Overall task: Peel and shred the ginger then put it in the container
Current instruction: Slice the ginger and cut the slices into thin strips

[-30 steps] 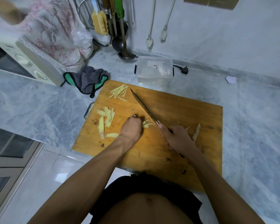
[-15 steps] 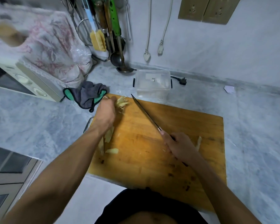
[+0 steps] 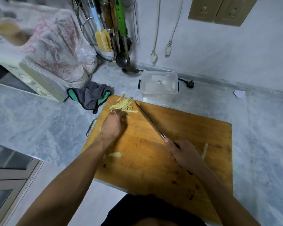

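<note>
Your pale yellow, thin-cut ginger shreds (image 3: 123, 105) lie in a loose, tangled heap at the far left corner of the rectangular, honey-coloured wooden cutting board (image 3: 178, 128), just short of the clear plastic container with black side clips (image 3: 158, 86). By the look of it, peeling is done and most of the shredding too, but nothing yellow shows inside the container, so the transfer is all ahead of you.

Your left hand (image 3: 112, 126) rests at the near edge of that heap with the fingers curled down over the nearest strands; whether that grip pinches shreds or merely pushes them, you cannot tell from this angle. Your right hand (image 3: 182, 152) is wrapped firmly round the handle of the long, narrow, dark-bladed knife (image 3: 148, 119), whose tip points at the heap and lies just beside it.

A flat, uncut yellow ginger slice (image 3: 115, 154) sits near your left forearm, so a little cutting probably remains. A pale, fibrous strip, likely peel (image 3: 204, 150), lies just right of your right hand.

The board is worn, stained with dark spots towards you, and has a metal wire handle (image 3: 90, 129) on its left edge. It sits on a glossy, blue-grey marbled stone desk (image 3: 39, 115). A crumpled grey cloth with green trim (image 3: 91, 97) lies just left of the board's far corner.
</note>
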Demonstrator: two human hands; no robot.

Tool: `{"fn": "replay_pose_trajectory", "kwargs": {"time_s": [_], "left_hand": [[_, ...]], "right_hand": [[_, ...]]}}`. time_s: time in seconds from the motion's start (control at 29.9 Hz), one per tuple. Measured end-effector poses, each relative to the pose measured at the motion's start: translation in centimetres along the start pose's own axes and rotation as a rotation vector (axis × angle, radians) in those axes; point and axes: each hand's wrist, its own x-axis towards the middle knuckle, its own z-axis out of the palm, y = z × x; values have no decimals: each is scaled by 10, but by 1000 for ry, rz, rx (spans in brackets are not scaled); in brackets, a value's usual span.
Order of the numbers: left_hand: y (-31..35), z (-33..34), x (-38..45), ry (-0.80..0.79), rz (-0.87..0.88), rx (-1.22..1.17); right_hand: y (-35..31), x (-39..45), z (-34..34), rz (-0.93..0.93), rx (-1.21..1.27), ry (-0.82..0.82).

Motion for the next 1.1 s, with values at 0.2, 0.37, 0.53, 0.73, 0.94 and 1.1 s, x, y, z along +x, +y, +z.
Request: {"fn": "replay_pose_trajectory", "kwargs": {"time_s": [0.2,0.37,0.53,0.73,0.94,1.1], "left_hand": [[-15,-10,15,133,-74,-129],[-5,-16,42,91,-71,-321],[-10,-20,57,2,-3,-170],[-4,-14,63,-105,72,162],[-9,-14,61,33,11,-97],[-28,-24,45,39,6,-195]], "right_hand": [[0,-1,0,5,19,6],[-1,-3,-7,25,4,17],[1,-3,-10,36,29,8],[-2,2,-8,30,-2,23],[-1,4,-7,21,15,18],[0,2,-8,36,7,7]]}}
